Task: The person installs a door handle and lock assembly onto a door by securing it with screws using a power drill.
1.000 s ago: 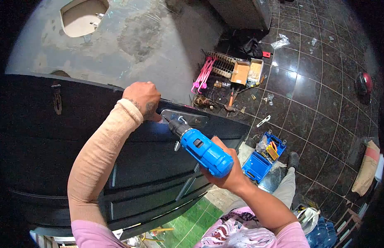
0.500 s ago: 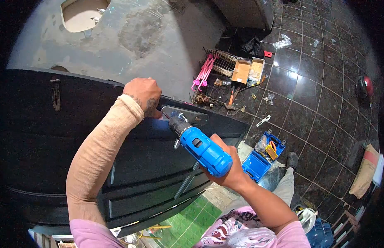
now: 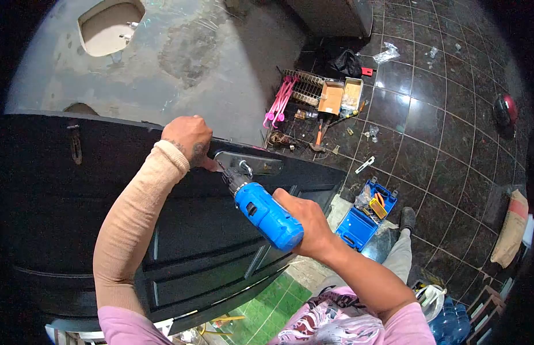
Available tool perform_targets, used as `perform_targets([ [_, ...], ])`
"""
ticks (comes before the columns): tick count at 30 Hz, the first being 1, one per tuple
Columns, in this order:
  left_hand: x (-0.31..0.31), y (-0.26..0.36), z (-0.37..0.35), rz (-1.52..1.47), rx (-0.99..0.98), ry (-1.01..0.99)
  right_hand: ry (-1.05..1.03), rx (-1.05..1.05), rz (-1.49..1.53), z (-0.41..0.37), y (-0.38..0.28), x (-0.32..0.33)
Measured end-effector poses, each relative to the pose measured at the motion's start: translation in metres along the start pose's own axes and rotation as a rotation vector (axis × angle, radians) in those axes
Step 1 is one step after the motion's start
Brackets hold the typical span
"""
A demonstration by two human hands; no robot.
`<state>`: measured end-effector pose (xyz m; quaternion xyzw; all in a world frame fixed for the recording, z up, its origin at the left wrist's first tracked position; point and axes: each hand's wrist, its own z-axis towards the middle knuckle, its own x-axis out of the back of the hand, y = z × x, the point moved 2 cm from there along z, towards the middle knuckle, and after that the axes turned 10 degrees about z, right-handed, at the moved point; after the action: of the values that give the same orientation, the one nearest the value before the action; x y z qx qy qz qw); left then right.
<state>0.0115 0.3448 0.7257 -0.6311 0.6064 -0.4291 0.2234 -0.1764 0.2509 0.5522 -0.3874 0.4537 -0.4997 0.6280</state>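
Note:
A blue cordless drill (image 3: 268,215) with a black chuck is gripped in my right hand (image 3: 310,221), its bit pointing up and left. The bit's tip meets the left end of a shiny metal handle plate (image 3: 264,164) on a dark panelled door (image 3: 198,213). A bright metal part (image 3: 245,167) stands out from the plate beside the chuck. My left hand (image 3: 189,138), below a beige sleeve, is closed at the door's upper edge. One of its fingers or thumb reaches the bit's tip; anything pinched there is hidden.
An open blue toolbox (image 3: 359,227) lies on the dark tiles right of the door. Beyond it are a hammer (image 3: 319,138), pink hangers (image 3: 283,100), a wire rack (image 3: 308,86) and small cardboard boxes (image 3: 331,98). A grey wall (image 3: 152,80) has a cut-out hole.
The drill's body has swung to the left, while its tip stays at the plate's left end. My left hand keeps its place beside the tip. The whole view has shifted slightly.

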Motion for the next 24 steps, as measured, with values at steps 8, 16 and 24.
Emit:
perform_targets([
  [8, 0.001, 0.0, 0.0, 0.011, -0.007, 0.003, 0.008, -0.001, 0.045, -0.002, -0.002, 0.002],
  [16, 0.002, 0.0, -0.002, 0.011, -0.008, 0.017, -0.011, 0.003, -0.024, -0.002, -0.004, 0.008],
  [24, 0.003, -0.001, -0.004, -0.001, 0.004, 0.023, -0.007, 0.014, 0.028, -0.002, 0.004, 0.006],
])
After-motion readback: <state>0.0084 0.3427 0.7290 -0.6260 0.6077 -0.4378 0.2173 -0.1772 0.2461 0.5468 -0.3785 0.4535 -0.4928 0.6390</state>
